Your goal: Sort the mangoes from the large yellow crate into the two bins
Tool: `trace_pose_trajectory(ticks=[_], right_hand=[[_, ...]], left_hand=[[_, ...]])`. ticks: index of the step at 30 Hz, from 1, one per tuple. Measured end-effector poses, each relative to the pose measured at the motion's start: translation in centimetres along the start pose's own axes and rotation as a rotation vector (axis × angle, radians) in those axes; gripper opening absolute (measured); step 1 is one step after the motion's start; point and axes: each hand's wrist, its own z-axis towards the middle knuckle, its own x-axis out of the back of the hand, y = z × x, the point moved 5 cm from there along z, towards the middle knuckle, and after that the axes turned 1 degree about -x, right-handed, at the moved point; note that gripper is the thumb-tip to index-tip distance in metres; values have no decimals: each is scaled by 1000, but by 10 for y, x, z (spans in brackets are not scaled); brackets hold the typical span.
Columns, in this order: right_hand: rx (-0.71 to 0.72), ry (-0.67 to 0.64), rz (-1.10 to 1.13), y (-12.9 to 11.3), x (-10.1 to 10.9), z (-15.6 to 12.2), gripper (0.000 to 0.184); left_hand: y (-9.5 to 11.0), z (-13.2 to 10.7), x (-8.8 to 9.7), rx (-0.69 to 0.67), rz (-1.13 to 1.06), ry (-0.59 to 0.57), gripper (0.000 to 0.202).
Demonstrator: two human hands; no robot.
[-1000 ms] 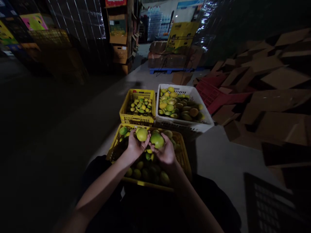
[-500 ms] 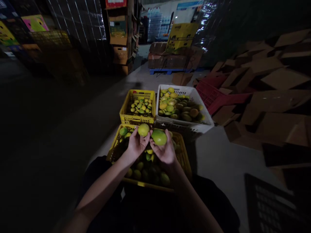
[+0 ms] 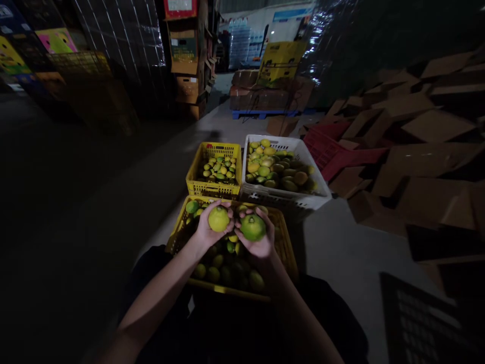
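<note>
Left hand (image 3: 209,230) cups a yellow fruit (image 3: 219,219); right hand (image 3: 258,241) cups a green fruit (image 3: 252,227), stem end at 12 o'clock. Both are round, above the near crate (image 3: 282,237).

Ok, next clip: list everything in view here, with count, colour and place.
Near yellow plastic crate: one, full of green-yellow fruit, under the hands.
Small yellow plastic crate: one, fruit inside, behind left.
White plastic crate: one, larger fruit, behind right.
Red plastic crates: count unclear, right of the white one.
Flattened brown cardboard boxes: many, piled right.
Yellow-green fruit: one, in left hand.
Greener fruit: one, in right hand.
</note>
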Motion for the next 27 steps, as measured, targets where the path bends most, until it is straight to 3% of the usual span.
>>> trace_pose_trajectory(ticks=[7,12,15,18,23,27], right_hand=[[-31,-261,-164,6,-13,-6,24],[-18,-282,-225,12,-7,-9,29],[-41,-278,-240,13,-5,-8,29],[-86,-223,-188,12,-4,-5,25],[3,99,61,0,9,2,17],[95,215,140,-11,16,-1,13]], left_hand=[[0,0,3,-46,217,-158,27],[-1,-4,-1,-30,316,-275,26],[-1,-6,-4,8,339,-273,27],[3,-4,1,66,340,-131,28],[16,3,23,50,214,221,24],[-9,-10,48,73,390,376,16]])
